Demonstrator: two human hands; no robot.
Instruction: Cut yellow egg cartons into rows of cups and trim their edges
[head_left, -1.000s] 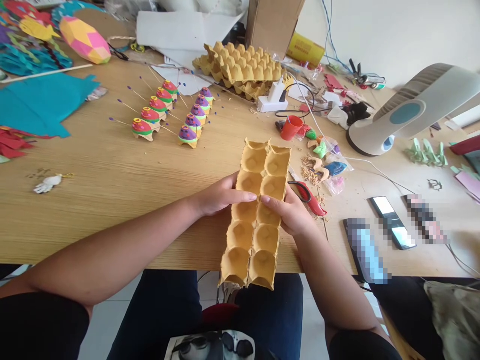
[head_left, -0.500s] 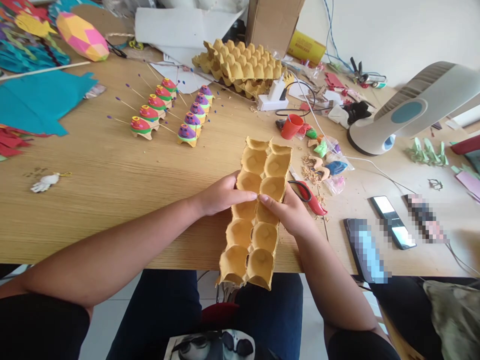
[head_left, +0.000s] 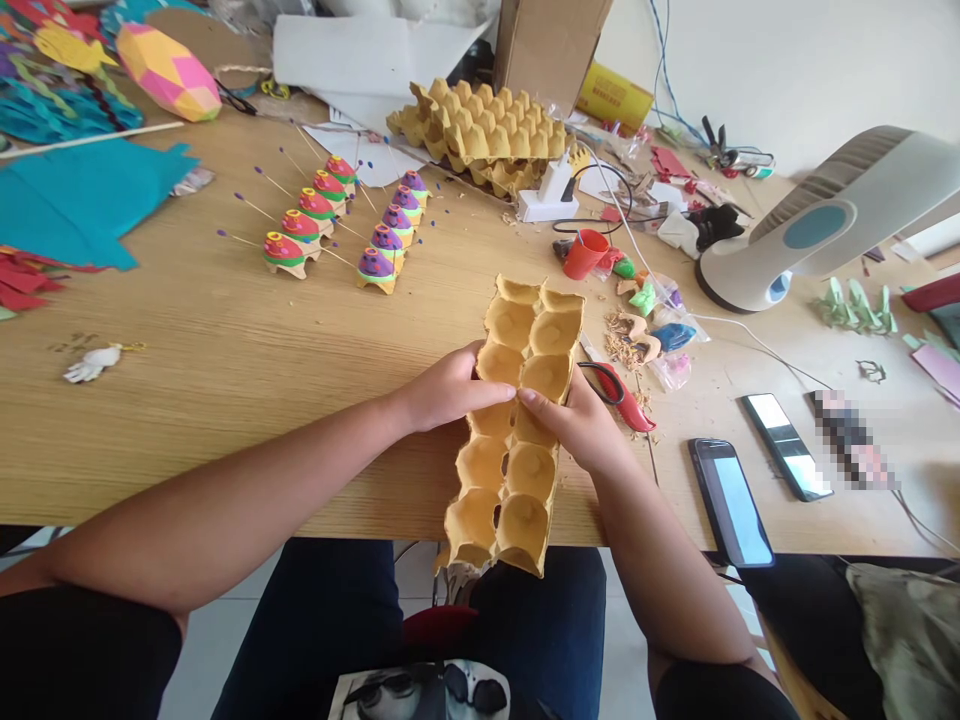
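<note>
A long yellow egg-carton strip [head_left: 517, 400], two cups wide, lies over the table's near edge. My left hand [head_left: 442, 390] grips its left side, thumb across the middle ridge. My right hand [head_left: 581, 425] grips the right side, thumb meeting the left one on top. The strip bends at the grip, its near half drooping past the table edge above my lap.
Red-handled scissors [head_left: 622, 395] lie just right of my right hand. Two rows of painted carton figures [head_left: 341, 225] on sticks stand to the far left. Stacked egg trays [head_left: 480, 140], a red cup [head_left: 581, 255], a fan [head_left: 810, 225], phones [head_left: 731, 500] and paper scraps crowd the table.
The strip's near half has folded further downward at my thumbs, and its far end has shifted slightly. Both hands stay in place on it.
</note>
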